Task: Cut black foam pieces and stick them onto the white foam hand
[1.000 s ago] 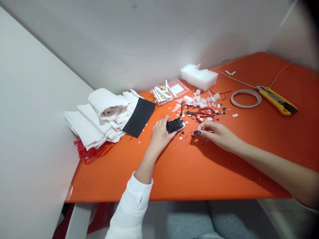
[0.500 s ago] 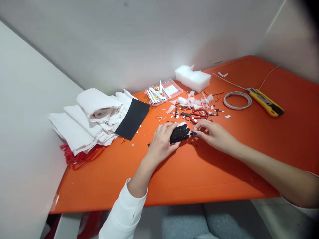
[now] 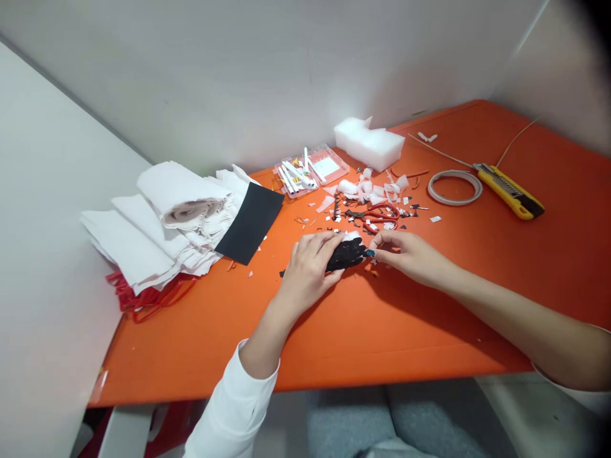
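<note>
My left hand [image 3: 309, 268] grips a small white foam piece covered with black bits [image 3: 347, 252], holding it just above the orange table [image 3: 363, 318]. My right hand [image 3: 411, 254] is pinched at the right end of that piece, thumb and forefinger pressed together on a tiny dark scrap. Red-handled scissors [image 3: 382, 219] lie just beyond both hands among black and white offcuts [image 3: 372, 194].
A stack of white sheets [image 3: 167, 222] with a black sheet [image 3: 249, 222] lies at the left, red cord [image 3: 143, 296] beneath it. At the back stand a clear box of white sticks [image 3: 305, 170] and a white foam block [image 3: 368, 142]. A wire coil [image 3: 454, 187] and yellow utility knife [image 3: 510, 189] lie right.
My right hand moved left from the scraps on the table to the black-covered piece. My left hand shifted slightly toward me with the piece.
</note>
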`<act>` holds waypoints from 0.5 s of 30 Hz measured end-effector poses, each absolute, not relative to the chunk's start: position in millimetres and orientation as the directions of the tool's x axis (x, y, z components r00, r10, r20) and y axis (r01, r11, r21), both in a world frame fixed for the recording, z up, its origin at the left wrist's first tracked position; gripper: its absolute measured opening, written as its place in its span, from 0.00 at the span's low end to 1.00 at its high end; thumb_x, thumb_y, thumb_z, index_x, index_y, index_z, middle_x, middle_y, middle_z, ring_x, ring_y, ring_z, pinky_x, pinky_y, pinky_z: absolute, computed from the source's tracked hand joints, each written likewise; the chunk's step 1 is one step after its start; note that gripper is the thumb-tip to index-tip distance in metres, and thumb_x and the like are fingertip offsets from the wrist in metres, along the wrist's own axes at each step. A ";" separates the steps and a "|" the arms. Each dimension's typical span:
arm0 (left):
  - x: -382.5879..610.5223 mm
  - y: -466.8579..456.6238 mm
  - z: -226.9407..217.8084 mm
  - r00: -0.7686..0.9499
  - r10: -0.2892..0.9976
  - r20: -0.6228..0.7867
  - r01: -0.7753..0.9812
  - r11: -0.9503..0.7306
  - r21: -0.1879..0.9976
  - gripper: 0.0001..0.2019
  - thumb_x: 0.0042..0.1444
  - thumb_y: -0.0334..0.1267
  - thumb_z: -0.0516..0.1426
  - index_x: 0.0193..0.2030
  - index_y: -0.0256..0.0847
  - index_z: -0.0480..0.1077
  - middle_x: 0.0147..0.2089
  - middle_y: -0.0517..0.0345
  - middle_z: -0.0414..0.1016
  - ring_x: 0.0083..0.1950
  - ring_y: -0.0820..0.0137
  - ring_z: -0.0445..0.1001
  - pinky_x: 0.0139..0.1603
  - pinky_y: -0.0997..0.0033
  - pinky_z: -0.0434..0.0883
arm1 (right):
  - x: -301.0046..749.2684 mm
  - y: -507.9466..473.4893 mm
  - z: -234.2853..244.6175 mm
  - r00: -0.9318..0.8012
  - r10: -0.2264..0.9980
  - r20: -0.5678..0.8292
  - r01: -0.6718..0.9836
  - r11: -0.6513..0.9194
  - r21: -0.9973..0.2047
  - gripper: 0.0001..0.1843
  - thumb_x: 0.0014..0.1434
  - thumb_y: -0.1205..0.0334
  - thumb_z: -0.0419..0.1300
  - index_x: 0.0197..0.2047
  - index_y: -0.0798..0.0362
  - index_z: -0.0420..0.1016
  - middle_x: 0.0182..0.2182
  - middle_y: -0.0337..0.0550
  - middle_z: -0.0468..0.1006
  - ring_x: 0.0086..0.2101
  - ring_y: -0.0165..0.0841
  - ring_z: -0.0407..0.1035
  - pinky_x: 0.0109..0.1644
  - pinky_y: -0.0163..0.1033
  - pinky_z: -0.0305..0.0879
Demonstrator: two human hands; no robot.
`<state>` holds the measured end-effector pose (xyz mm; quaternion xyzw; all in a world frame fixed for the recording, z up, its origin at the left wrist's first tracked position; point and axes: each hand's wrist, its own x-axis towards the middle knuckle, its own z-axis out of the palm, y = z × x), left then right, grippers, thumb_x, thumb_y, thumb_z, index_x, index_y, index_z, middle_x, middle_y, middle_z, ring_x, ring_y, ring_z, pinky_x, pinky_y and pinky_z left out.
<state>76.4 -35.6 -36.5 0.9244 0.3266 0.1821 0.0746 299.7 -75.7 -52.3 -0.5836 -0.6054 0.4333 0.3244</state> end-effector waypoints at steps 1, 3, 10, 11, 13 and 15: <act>76.5 -35.9 -36.9 0.722 0.630 0.284 0.579 -0.776 0.250 0.27 0.56 0.35 0.58 0.63 0.43 0.59 0.59 0.50 0.67 0.57 0.59 0.63 0.57 0.58 0.62 | 299.7 -75.8 -51.8 -0.112 0.987 -0.115 0.431 -0.056 -0.901 0.07 0.56 0.58 0.57 0.31 0.52 0.71 0.27 0.41 0.79 0.31 0.35 0.71 0.38 0.38 0.63; 76.8 -36.4 -37.5 0.725 0.630 0.278 0.583 -0.777 0.240 0.27 0.56 0.35 0.58 0.63 0.44 0.59 0.59 0.50 0.67 0.57 0.58 0.63 0.57 0.58 0.62 | 299.8 -75.9 -50.8 -0.121 0.985 -0.121 0.444 -0.055 -0.894 0.07 0.56 0.59 0.56 0.31 0.52 0.71 0.27 0.41 0.79 0.32 0.35 0.71 0.39 0.38 0.63; 76.0 -36.1 -37.2 0.717 0.634 0.290 0.588 -0.773 0.238 0.27 0.56 0.35 0.57 0.63 0.44 0.58 0.59 0.49 0.67 0.57 0.58 0.63 0.57 0.59 0.61 | 300.5 -75.9 -50.0 -0.111 0.986 -0.120 0.468 -0.055 -0.882 0.07 0.57 0.59 0.56 0.32 0.52 0.71 0.28 0.41 0.78 0.32 0.35 0.71 0.39 0.38 0.63; 75.9 -35.9 -37.2 0.717 0.633 0.291 0.587 -0.774 0.237 0.27 0.56 0.35 0.57 0.63 0.43 0.58 0.59 0.49 0.67 0.57 0.58 0.63 0.57 0.59 0.61 | 300.6 -75.7 -50.3 -0.110 0.987 -0.117 0.471 -0.052 -0.881 0.07 0.57 0.59 0.56 0.32 0.52 0.71 0.29 0.41 0.78 0.32 0.35 0.70 0.39 0.38 0.63; 75.7 -35.7 -37.4 0.720 0.631 0.289 0.588 -0.776 0.229 0.27 0.56 0.36 0.57 0.63 0.43 0.59 0.59 0.49 0.67 0.57 0.58 0.63 0.56 0.59 0.61 | 300.7 -75.3 -50.9 -0.109 0.988 -0.110 0.478 -0.045 -0.877 0.06 0.56 0.59 0.56 0.31 0.52 0.71 0.29 0.41 0.78 0.32 0.35 0.70 0.39 0.38 0.63; 75.8 -35.7 -37.5 0.720 0.628 0.293 0.589 -0.778 0.221 0.27 0.56 0.36 0.58 0.63 0.42 0.59 0.59 0.49 0.67 0.57 0.58 0.63 0.56 0.59 0.61 | 300.8 -74.9 -51.6 -0.105 0.989 -0.104 0.477 -0.041 -0.878 0.06 0.56 0.60 0.56 0.31 0.52 0.70 0.30 0.42 0.78 0.33 0.35 0.70 0.39 0.38 0.63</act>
